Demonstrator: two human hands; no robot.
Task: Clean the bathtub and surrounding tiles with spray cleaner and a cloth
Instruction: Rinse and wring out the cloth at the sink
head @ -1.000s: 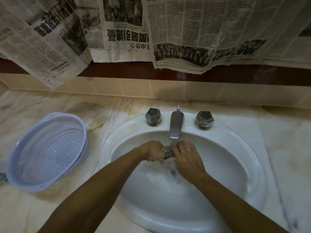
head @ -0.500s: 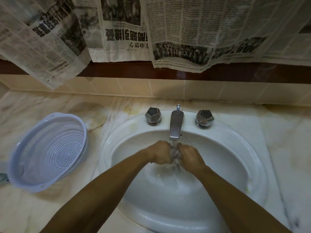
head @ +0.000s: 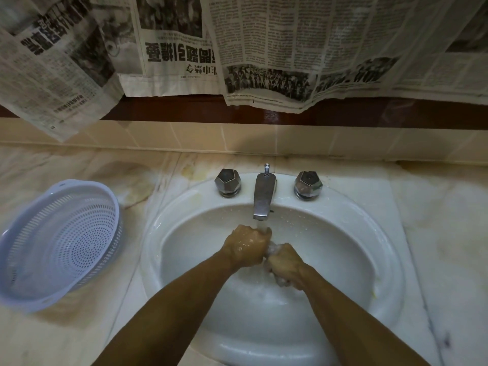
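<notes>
Step in hand looks like rinsing/wringing the cloth [head: 272, 248] — a small pale wad squeezed between both fists, right under the tap [head: 264, 196] w/ water running onto it. Left hand [head: 247, 248] is curled tight round one end, right hand [head: 284, 265] clenched on the other; both grips closed on the cloth, knuckles touching. No spray cleaner in view.

Next move, I'd guess: wring it out, shut a knob [head: 307, 184], carry it off to the tub.

Room: sink [head: 369, 233] bowl is wide, tap spout just above the fists. Basket [head: 60, 247] tilts on the tabletop [head: 435, 233] left, well apart. Newspaper [head: 277, 48] hangs behind, above the tiles.
</notes>
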